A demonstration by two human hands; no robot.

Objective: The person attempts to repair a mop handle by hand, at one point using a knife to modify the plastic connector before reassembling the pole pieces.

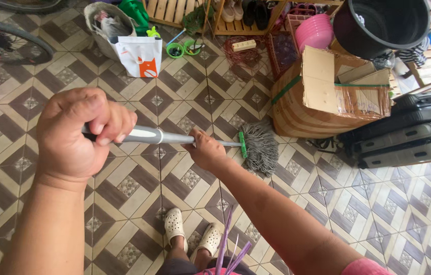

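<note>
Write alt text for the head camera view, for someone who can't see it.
Seen from above, a person's left hand and right hand grip a grey mop handle, its grey string mop head resting on the brown patterned tile floor beside a cardboard box. White clogs show below; a black bucket stands behind the box.

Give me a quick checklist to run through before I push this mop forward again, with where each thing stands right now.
1. Left hand closed around the top of the mop handle: ok.
2. Right hand gripping lower on the handle: ok.
3. Mop head flat on the tiled floor: ok, its grey strands lie spread on the tiles.
4. Room ahead of the mop head: not ok, the cardboard box sits right beside it.
5. Feet clear of the mop: ok, the white shoes stand well behind it.
6. Floor dry or wet: cannot tell.
</note>
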